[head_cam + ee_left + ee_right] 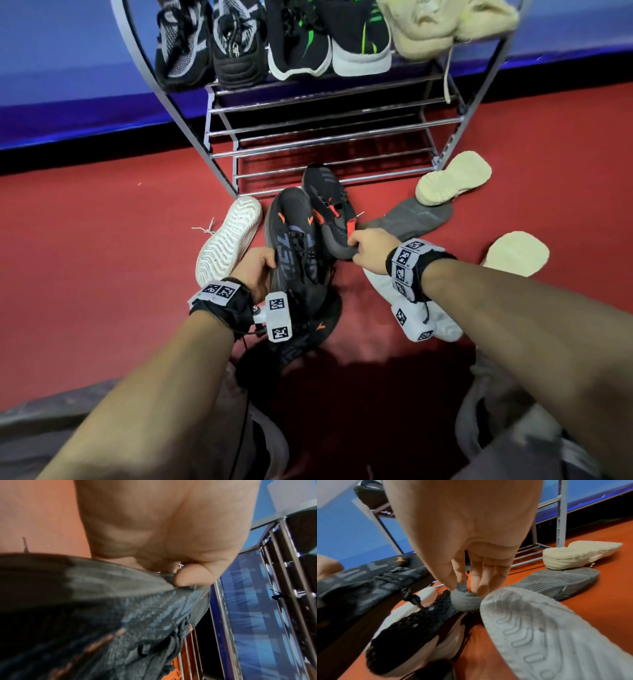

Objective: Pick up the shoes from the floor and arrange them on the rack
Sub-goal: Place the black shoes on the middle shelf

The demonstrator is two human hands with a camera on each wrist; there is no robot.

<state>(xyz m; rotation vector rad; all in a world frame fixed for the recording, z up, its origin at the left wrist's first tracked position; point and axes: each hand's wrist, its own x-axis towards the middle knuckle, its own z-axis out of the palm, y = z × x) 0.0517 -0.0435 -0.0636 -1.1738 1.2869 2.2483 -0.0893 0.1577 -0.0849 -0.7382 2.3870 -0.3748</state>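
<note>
- Gripping a dark shoe with grey lettering (294,253), the left hand (255,269) holds it clear of the red floor (102,222).
- Pinching the heel collar of a second dark shoe with an orange tab (329,209), the right hand (371,248) is at the pick-up step; that shoe seems to rest on the floor.
- Next, probably: lift both onto a free bar of the rack (325,137), whose top tier is full.

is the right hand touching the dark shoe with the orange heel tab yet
Touching. In the right wrist view the right hand has its fingertips curled into the grey heel collar of the dark shoe, beside the orange tab.
</note>
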